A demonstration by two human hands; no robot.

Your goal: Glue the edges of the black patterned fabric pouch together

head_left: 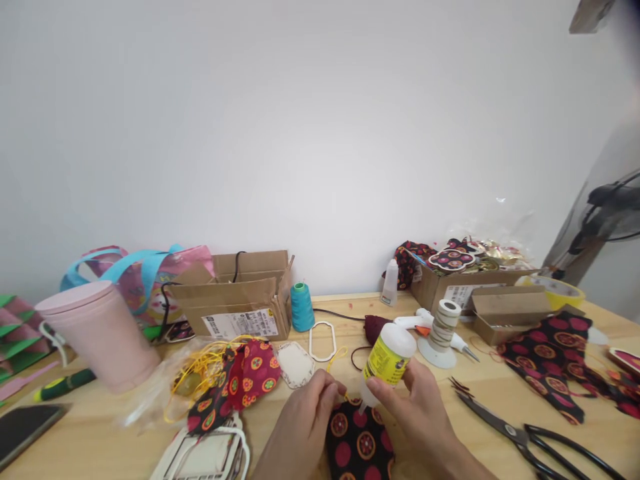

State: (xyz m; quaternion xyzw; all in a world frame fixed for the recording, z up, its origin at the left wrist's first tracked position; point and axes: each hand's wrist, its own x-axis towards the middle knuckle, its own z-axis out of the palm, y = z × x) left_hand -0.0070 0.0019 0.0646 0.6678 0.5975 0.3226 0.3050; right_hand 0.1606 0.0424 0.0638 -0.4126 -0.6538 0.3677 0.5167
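Note:
My right hand (pixel 423 417) grips a white glue bottle with a yellow label (pixel 387 360), tipped nozzle-down onto a black fabric piece with red and orange circles (pixel 357 440). My left hand (pixel 305 420) presses the left edge of that fabric piece, fingers curled in a pinch near a yellow cord (pixel 337 357). Both hands sit at the near edge of the wooden table (pixel 505 427).
Black scissors (pixel 530 437) lie at the right. A hot glue gun (pixel 430 323), tape roll (pixel 443 327), teal thread spool (pixel 302 307), cardboard boxes (pixel 240 300), pink cup (pixel 100 333), red patterned fabric (pixel 250 373), a phone (pixel 25 427) and wooden tags (pixel 296 363) crowd the table.

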